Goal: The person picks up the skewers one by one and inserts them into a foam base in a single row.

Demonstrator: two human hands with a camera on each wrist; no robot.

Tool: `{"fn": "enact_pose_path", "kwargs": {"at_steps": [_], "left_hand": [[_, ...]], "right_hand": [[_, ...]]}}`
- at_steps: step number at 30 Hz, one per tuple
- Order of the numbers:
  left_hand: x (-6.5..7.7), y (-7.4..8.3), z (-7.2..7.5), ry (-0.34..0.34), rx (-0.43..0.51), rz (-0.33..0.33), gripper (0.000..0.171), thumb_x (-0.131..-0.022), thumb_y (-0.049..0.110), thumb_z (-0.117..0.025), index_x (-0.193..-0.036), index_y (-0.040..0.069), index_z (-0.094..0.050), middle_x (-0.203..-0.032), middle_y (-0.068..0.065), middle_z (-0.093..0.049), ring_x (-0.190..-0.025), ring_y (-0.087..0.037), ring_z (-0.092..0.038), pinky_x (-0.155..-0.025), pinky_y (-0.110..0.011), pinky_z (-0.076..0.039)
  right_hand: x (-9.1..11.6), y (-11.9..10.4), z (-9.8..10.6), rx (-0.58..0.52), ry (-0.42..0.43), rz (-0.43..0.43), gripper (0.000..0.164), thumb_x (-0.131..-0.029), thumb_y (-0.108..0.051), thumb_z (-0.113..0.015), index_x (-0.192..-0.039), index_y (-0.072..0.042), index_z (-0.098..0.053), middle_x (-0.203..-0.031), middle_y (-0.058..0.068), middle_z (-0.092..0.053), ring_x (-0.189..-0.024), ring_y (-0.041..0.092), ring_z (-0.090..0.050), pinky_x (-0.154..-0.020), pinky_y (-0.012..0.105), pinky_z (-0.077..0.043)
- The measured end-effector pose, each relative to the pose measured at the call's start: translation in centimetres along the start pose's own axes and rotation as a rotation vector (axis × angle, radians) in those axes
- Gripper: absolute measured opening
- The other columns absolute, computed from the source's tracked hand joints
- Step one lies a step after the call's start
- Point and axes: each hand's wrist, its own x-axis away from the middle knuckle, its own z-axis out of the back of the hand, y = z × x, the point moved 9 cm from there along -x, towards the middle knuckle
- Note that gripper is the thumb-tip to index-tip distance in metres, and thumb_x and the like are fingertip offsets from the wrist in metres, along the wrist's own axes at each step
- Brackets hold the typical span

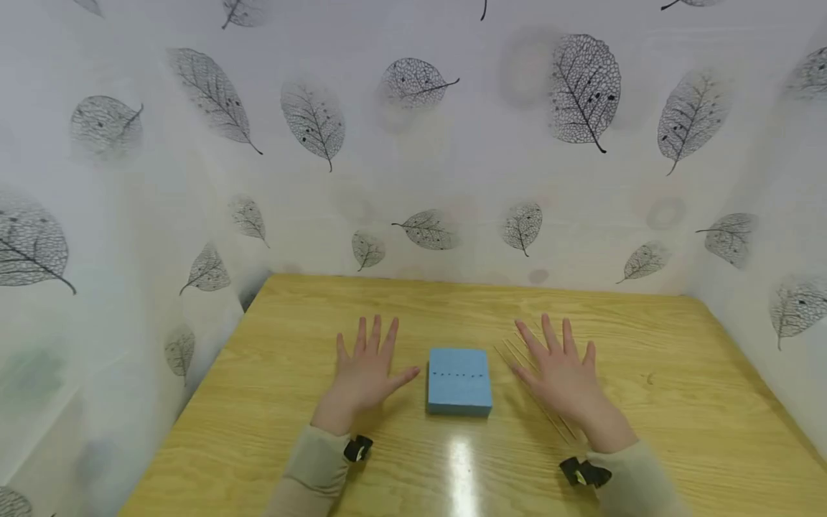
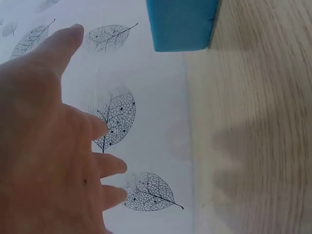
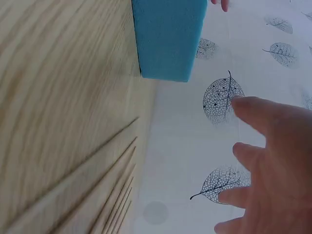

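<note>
A square light-blue foam block [image 1: 459,395] sits on the wooden table, a row of small dark holes or dots running across its top. To its left my left hand [image 1: 365,377] hovers palm down with fingers spread, the thumb pointing at the block. On the other side my right hand [image 1: 562,377] is likewise spread above several thin wooden sticks [image 3: 105,180], partly covering them in the head view. Both wrist views show the block's side [image 2: 183,27] apart from the fingers. Neither hand holds anything.
The yellowish wooden table [image 1: 258,445] reaches back to a pale curtain [image 1: 452,158] printed with leaf skeletons, which also hangs along both sides. Dark straps with small devices [image 1: 584,472] are worn at the wrists, over light sleeves [image 1: 316,467].
</note>
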Motion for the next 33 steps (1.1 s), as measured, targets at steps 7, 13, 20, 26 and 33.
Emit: {"fn": "enact_pose_path", "kwargs": {"at_steps": [7,13,20,26,33], "left_hand": [[-0.4,0.7,0.5,-0.014,0.191,-0.123,0.105,-0.086,0.064,-0.065,-0.161,0.014,-0.011,-0.163,-0.019,-0.022,-0.148,-0.041,-0.025,-0.121,-0.064,-0.012],[-0.7,1.4,-0.8,-0.152,0.510,-0.244,0.111,-0.076,0.044,-0.084,-0.158,0.009,-0.019,-0.161,-0.017,-0.028,-0.142,-0.039,-0.037,-0.116,-0.055,-0.034],[-1.3,1.6,-1.5,-0.239,0.573,-0.312,0.107,-0.075,0.036,-0.087,-0.157,0.011,-0.023,-0.160,-0.012,-0.032,-0.138,-0.038,-0.043,-0.114,-0.054,-0.037],[-2.2,2.4,-2.8,-0.259,0.508,-0.357,0.111,-0.073,0.039,-0.088,-0.158,0.012,-0.022,-0.160,-0.008,-0.034,-0.141,-0.032,-0.041,-0.118,-0.048,-0.034],[-2.4,2.6,-4.1,-0.265,0.471,-0.353,0.112,-0.071,0.041,-0.089,-0.157,0.010,-0.024,-0.157,-0.009,-0.038,-0.142,-0.029,-0.041,-0.119,-0.044,-0.034]], "right_hand": [[-1.7,2.4,1.6,-0.096,-0.088,0.058,0.066,-0.102,-0.048,-0.048,-0.154,-0.010,-0.034,-0.151,0.030,-0.038,-0.133,0.054,-0.040,-0.101,0.072,-0.038],[-3.6,6.2,2.7,-0.217,-0.237,0.072,0.056,-0.099,-0.031,-0.059,-0.143,0.004,-0.047,-0.124,0.032,-0.062,-0.106,0.046,-0.063,-0.084,0.057,-0.055],[-5.0,9.2,2.9,-0.425,-0.407,-0.005,0.054,-0.097,-0.022,-0.063,-0.139,0.009,-0.048,-0.113,0.027,-0.068,-0.092,0.033,-0.071,-0.076,0.045,-0.061],[-5.7,10.7,1.2,-0.536,-0.498,-0.121,0.049,-0.096,-0.015,-0.063,-0.135,0.012,-0.051,-0.108,0.021,-0.071,-0.086,0.025,-0.071,-0.073,0.039,-0.061],[-5.8,11.5,-1.2,-0.560,-0.519,-0.217,0.044,-0.092,-0.013,-0.066,-0.127,0.012,-0.057,-0.081,0.007,-0.069,-0.069,0.014,-0.065,-0.063,0.033,-0.058]]}}
